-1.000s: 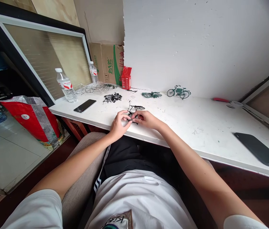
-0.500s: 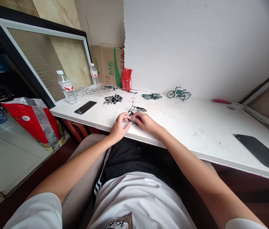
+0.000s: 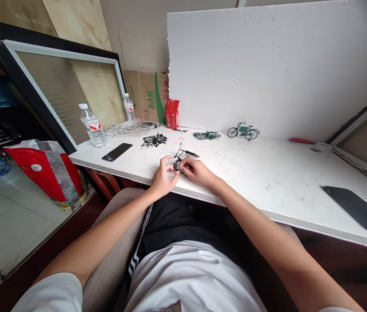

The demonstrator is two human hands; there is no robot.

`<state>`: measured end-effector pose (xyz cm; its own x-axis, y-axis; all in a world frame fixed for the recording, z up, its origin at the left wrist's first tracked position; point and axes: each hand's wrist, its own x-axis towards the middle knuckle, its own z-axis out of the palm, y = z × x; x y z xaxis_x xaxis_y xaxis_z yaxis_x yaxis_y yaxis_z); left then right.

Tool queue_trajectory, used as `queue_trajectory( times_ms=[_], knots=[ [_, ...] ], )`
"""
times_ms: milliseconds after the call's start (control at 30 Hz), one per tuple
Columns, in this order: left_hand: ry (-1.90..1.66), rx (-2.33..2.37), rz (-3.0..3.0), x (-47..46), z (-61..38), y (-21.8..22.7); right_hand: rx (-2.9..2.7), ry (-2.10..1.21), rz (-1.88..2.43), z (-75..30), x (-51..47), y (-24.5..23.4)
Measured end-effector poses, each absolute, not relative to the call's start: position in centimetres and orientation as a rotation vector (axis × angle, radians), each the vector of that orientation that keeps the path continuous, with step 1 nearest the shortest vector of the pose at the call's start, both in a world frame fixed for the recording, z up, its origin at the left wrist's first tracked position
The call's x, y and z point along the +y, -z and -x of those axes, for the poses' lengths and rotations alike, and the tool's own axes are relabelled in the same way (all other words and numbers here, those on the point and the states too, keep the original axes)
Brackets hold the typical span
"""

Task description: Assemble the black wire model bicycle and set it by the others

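A small black model bicycle (image 3: 183,157) sits partly assembled near the front edge of the white table (image 3: 267,173). My left hand (image 3: 164,175) pinches its lower left part, fingers closed on it. From the right, my right hand (image 3: 196,170) grips the same model, fingers curled. Both hands meet over the model, hiding its lower half.
A green model bicycle (image 3: 243,131) stands by the white foam board; another (image 3: 206,135) lies flat. Black parts (image 3: 154,140), a phone (image 3: 117,151), two water bottles (image 3: 93,126), a red carton (image 3: 172,114), wire frames (image 3: 128,127) and a dark tablet (image 3: 358,209) are about.
The view has tilted and shifted a little. Both hands stay on the black model bicycle, fingers shifting slightly and closing in on it.
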<state>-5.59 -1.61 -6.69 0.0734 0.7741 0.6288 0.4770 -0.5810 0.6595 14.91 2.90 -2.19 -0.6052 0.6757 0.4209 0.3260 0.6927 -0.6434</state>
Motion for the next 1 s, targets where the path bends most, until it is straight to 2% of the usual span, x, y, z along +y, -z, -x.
queue_trajectory(
  times_ms=[633,1000],
  knots=[
    [-1.487,1.238,-2.064,-1.8,6.0,6.8,-2.220,-0.694,0.746,-14.9,3.0,2.2],
    [-1.685,1.285,-1.763,-0.8,5.3,6.8,-2.173,-0.452,0.774,-14.5,2.3,2.0]
  ],
)
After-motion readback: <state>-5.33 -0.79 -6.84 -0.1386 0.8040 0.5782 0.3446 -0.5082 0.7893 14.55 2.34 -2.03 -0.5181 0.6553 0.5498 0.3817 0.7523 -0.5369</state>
